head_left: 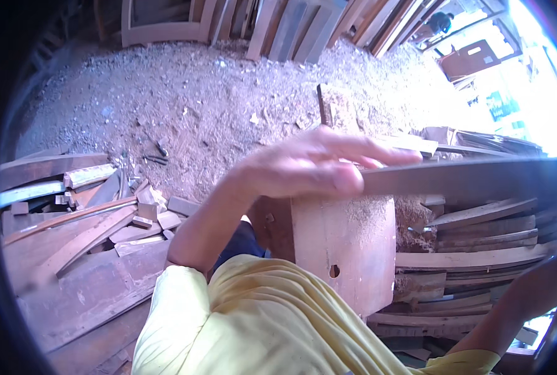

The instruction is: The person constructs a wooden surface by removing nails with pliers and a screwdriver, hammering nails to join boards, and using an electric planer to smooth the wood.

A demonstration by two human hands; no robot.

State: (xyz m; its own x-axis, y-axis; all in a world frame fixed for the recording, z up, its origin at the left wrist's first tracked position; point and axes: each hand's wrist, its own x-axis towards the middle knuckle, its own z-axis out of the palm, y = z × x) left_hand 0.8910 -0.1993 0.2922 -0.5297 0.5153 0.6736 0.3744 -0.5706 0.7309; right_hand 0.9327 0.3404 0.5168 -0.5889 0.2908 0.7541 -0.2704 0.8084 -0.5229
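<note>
A long grey-brown wooden plank [466, 178] stretches across the right side, raised above a pale work board and slightly blurred. My left hand [306, 164] is at the plank's left end, thumb on the near side and fingers reaching along its upper edge. My right forearm [522, 306] runs up toward the right rim, where the picture cuts off the hand. Below the plank lies the pale work board [344, 250], which has a dark hole and sawdust on it.
Offcuts and curved wood pieces [103, 231] are heaped at the left. Stacked curved planks [478, 250] fill the right, below the raised plank. Wood shavings cover the floor [184, 94]. Frames and boards [297, 28] lean along the back. Another person [437, 25] is at the far right.
</note>
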